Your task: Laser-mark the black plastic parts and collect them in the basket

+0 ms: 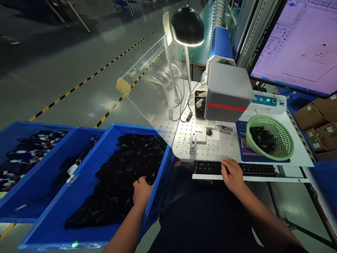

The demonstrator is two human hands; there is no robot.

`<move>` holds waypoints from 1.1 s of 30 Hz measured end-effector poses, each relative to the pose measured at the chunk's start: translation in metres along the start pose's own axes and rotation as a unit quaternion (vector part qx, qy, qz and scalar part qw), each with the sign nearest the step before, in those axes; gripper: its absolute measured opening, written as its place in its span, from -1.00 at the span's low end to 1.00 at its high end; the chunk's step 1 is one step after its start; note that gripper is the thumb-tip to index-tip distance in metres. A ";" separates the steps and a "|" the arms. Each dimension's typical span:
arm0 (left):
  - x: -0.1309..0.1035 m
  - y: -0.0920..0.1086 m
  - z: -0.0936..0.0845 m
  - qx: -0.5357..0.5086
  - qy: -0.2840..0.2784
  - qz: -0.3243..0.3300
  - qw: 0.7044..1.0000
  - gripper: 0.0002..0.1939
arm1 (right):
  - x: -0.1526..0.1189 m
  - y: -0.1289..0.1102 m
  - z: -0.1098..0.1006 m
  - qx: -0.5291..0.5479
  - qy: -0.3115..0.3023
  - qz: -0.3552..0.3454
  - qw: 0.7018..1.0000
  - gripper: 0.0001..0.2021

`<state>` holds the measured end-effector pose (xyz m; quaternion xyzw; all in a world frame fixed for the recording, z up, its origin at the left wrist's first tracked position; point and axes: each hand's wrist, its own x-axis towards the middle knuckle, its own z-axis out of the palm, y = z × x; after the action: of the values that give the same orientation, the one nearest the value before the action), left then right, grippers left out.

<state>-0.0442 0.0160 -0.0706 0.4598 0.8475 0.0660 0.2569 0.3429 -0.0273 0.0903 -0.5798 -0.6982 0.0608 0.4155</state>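
Note:
My left hand [142,192] reaches into a blue bin [86,182] at its right side, among a heap of small black parts [118,179]. Its fingers are bent, and what they close on is hidden by the hand and the dark parts. My right hand [233,175] rests over the front of a black keyboard [210,168], fingers loosely curved, with a dark gap between thumb and forefinger. Beyond the keyboard, a small round black part [209,131] stands on the perforated metal plate [181,140], beside a metal fixture [193,142] and under a grey machine head [228,91].
Right of the plate, a green basket [285,140] holds black parts on a blue mat [243,146]. A lit lamp [187,26] and a clear panel [147,95] stand behind. The monitor [300,45] overhangs at right; a second blue bin [52,175] lies left.

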 end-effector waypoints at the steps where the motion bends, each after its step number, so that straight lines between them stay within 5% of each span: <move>1: 0.000 0.000 0.001 -0.002 0.016 0.002 1.000 -0.06 | 0.010 0.004 0.000 0.003 0.010 0.005 1.000 -0.74; 7: 0.011 0.011 -0.013 0.047 0.086 0.076 0.992 -0.04 | 0.049 0.045 0.007 0.002 0.057 0.068 0.996 -0.79; 12: 0.055 0.036 -0.044 0.061 0.154 0.164 0.972 -0.06 | 0.050 0.065 0.018 0.000 0.078 0.123 0.989 -0.76; 16: 0.102 0.067 -0.059 0.053 0.068 0.152 0.985 0.07 | 0.048 0.061 0.020 0.005 0.079 0.126 0.989 -0.77; 20: 0.124 0.085 -0.051 0.076 -0.037 0.110 0.990 0.06 | 0.050 0.055 0.020 0.006 0.083 0.128 0.988 -0.78; 25: 0.119 0.067 -0.038 0.122 0.007 0.144 0.982 -0.08 | 0.052 0.051 0.021 0.005 0.092 0.132 0.987 -0.79; 33: 0.102 0.037 -0.042 0.058 -0.019 0.122 0.991 -0.22 | 0.052 0.050 0.020 0.009 0.073 0.126 0.989 -0.78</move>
<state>-0.0833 0.1253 -0.0604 0.5753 0.7821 0.0391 0.2363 0.3688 0.0411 0.0759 -0.6620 -0.5868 0.0763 0.4600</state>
